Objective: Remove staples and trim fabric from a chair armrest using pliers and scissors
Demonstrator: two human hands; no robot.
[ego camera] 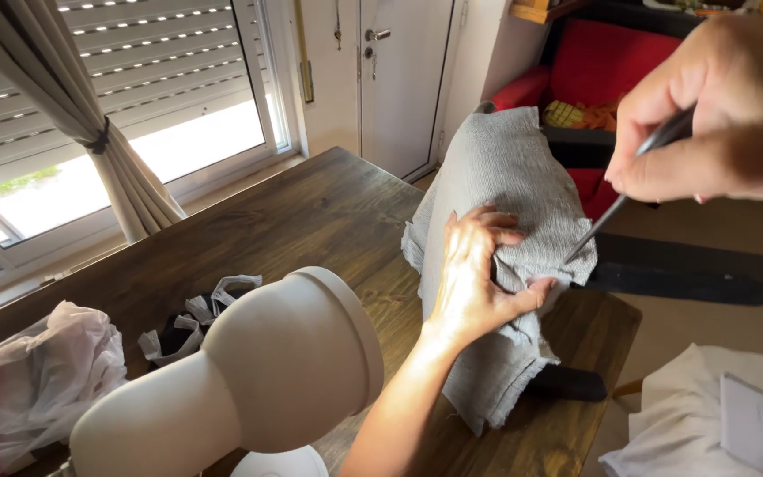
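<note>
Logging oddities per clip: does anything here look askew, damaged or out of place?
The grey woven fabric has frayed raw edges and hangs over the dark wooden table's edge, bunched under the left hand. The right hand holds a thin dark pointed tool at it. Torn white scraps lie beside the cream lamp.

daylit window with half-lowered shutter and tied curtain; white door; dark wooden table; red armchair.

there's a cream desk lamp up front on the dark wooden table, crumpled plastic bag left, red armchair behind
</note>
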